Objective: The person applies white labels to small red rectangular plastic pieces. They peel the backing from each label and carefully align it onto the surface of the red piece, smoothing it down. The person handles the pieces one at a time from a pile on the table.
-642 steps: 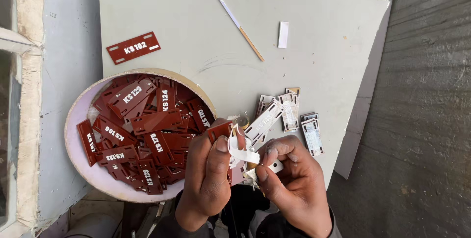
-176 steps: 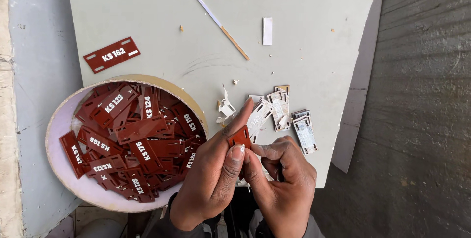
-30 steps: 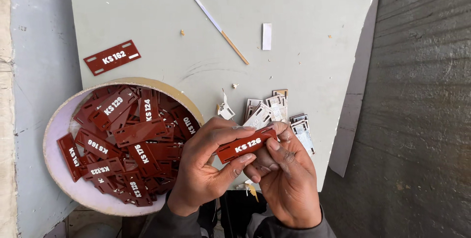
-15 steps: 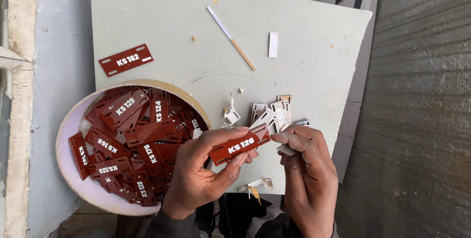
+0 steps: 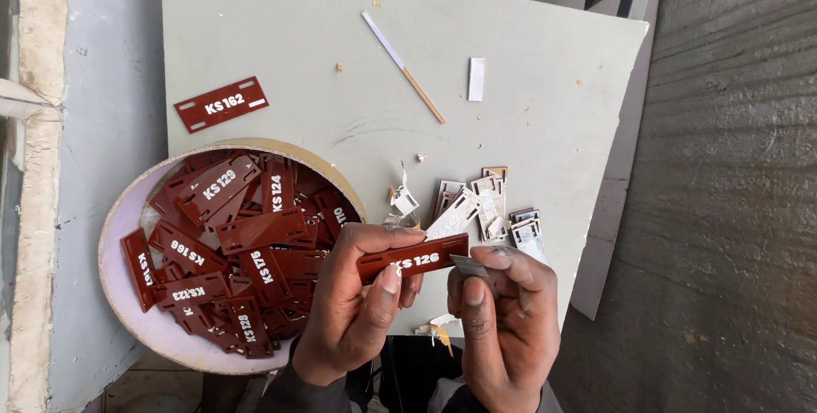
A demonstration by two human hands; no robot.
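Hands, lower centre | left hand pinches maroon tag flat | right hand grips small blade | scrape gently, tag steady.

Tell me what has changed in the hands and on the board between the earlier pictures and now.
Earlier both hands worked a small tag close together. Now the left hand holds a dark red tag out flat, and the right hand has drawn slightly away, pinching a small grey piece. The round tray of red tags, the lone tag on the board, the thin stick and the pile of pale scraps stayed put.
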